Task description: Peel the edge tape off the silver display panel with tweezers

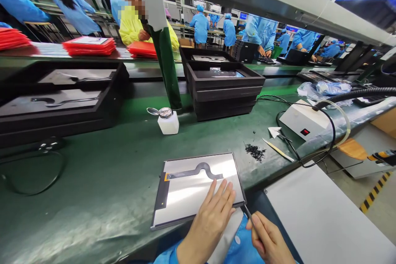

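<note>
A flat display panel (192, 192) with a silver back and a dark rim lies on the green bench near its front edge. Across its back runs a curved black flex cable (202, 168) with an orange end. My left hand (213, 218) rests flat on the panel's right part, fingers stretched out. At the panel's near right corner, my right hand (266, 235) grips what look like slim metal tweezers (249, 215), their tip touching the rim. Part of the tool is hidden by my fingers.
Black scraps (255, 152) lie right of the panel beside a pale pointed stick (278, 149). Behind are a white pump bottle (168, 123), stacked black trays (225, 95) and a green post (168, 70). A white box (305, 119) with cables stands at right. Co-workers are beyond.
</note>
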### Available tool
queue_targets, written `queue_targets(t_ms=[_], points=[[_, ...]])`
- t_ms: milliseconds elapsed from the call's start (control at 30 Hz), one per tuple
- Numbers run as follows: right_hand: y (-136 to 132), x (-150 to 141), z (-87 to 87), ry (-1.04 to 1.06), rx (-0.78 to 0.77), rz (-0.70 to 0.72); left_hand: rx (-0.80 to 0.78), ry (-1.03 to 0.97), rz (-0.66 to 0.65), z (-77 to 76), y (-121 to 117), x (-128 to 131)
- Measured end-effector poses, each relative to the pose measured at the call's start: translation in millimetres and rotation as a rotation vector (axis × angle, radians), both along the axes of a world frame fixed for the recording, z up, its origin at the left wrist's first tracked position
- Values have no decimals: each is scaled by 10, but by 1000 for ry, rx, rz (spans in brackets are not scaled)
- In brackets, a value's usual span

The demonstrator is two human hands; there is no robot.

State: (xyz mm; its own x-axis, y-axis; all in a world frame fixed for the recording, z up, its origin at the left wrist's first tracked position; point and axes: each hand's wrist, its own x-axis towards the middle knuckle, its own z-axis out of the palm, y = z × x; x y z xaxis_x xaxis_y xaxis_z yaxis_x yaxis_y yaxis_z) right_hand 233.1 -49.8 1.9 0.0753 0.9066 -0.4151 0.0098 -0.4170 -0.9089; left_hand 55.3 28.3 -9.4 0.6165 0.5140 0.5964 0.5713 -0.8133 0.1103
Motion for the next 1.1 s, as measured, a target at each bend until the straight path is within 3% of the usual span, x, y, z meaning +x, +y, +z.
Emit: queue_targets(t_ms=[700, 1100], points=[[42, 13, 56, 199, -93, 8, 40, 15, 11, 53, 0, 7], [24, 11, -29, 123, -81, -18, 22, 29, 10, 48, -3, 2]])
